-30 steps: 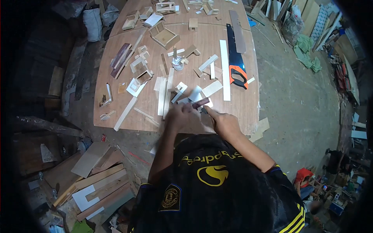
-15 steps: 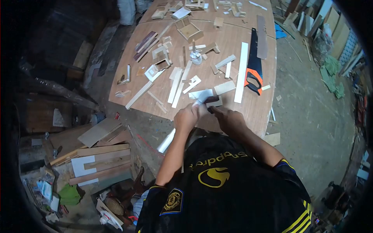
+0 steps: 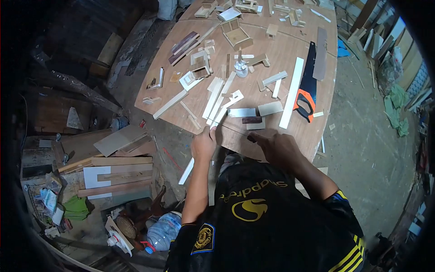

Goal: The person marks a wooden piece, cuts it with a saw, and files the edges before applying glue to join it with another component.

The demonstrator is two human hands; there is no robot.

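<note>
My left hand [image 3: 204, 144] is closed round a narrow pale wooden strip [image 3: 219, 117] at the table's near edge. To the right, the fingers of my right hand [image 3: 277, 147] are closed on a small dark object [image 3: 252, 138] that I cannot make out. Between and beyond my hands lie a white-topped block [image 3: 242, 113], a dark brown block [image 3: 252, 120] and a pale flat piece [image 3: 270, 108]. Several long pale strips [image 3: 213, 100] lie just past my left hand.
An orange-handled saw [image 3: 306, 102] lies on the right of the table [image 3: 176, 120] beside a long white strip [image 3: 292, 93]. A small jar [image 3: 241, 70] stands mid-table among small wooden assemblies. Boards [image 3: 122, 177] and a water bottle [image 3: 164, 231] are at the lower left.
My left hand has moved left with the strip, away from the blocks and my right hand. The blocks are now less covered. The whole view has shifted slightly.
</note>
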